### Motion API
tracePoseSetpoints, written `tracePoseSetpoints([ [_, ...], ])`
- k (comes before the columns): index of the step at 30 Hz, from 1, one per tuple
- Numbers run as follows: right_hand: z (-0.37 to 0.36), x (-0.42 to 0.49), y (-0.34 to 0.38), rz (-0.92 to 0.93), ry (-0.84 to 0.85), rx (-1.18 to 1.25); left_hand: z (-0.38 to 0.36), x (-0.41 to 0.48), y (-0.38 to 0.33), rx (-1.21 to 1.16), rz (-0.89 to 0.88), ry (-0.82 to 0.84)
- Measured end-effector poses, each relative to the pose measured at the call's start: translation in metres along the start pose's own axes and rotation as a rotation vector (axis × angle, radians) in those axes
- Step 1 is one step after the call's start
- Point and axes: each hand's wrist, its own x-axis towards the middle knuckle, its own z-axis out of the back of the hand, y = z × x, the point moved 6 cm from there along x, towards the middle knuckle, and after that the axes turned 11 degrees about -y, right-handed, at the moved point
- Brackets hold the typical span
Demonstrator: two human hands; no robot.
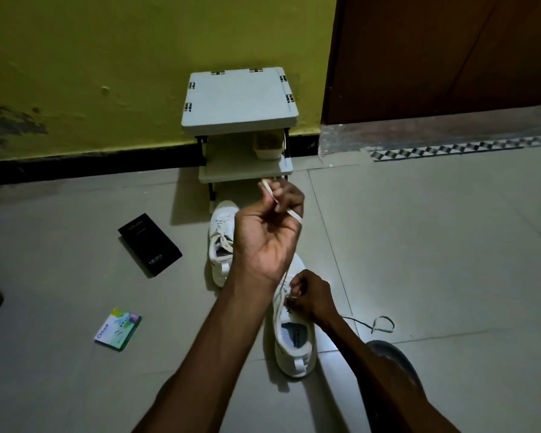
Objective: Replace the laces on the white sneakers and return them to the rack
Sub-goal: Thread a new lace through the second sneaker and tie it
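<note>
Two white sneakers lie on the floor tiles. The near sneaker (294, 342) points away from me, its heel closest. The far sneaker (221, 242) lies behind it, partly hidden by my raised left hand (267, 232). That hand grips a pale lace (281, 203), pulled up and away from the near shoe. My right hand (308, 296) pinches the lacing area on the near sneaker's upper. A dark lace (378, 325) lies loose on the floor to the right. The small white two-shelf rack (241, 101) stands against the yellow wall.
A black box (149, 244) and a small colourful packet (118, 329) lie on the floor at left. A pale container (268, 146) sits on the rack's lower shelf. A brown door (444, 54) is at right. My knee (394, 360) is near the bottom right.
</note>
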Motion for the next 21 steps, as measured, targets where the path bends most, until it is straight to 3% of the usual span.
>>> tracePoseSetpoints([
  [6,-0.002,0.002,-0.005,-0.011,-0.003,-0.038,-0.017,-0.018,0.017,-0.029,0.12,0.053],
  [14,-0.005,-0.002,-0.003,-0.027,0.087,-0.124,-0.034,-0.031,0.014,0.08,0.055,0.259],
  [18,-0.004,-0.004,0.005,-0.006,0.079,-0.178,-0.033,-0.024,-0.008,0.577,-0.11,0.364],
  [21,0.004,-0.005,0.009,0.014,0.09,-0.295,-0.023,-0.014,-0.028,1.246,-0.308,0.376],
])
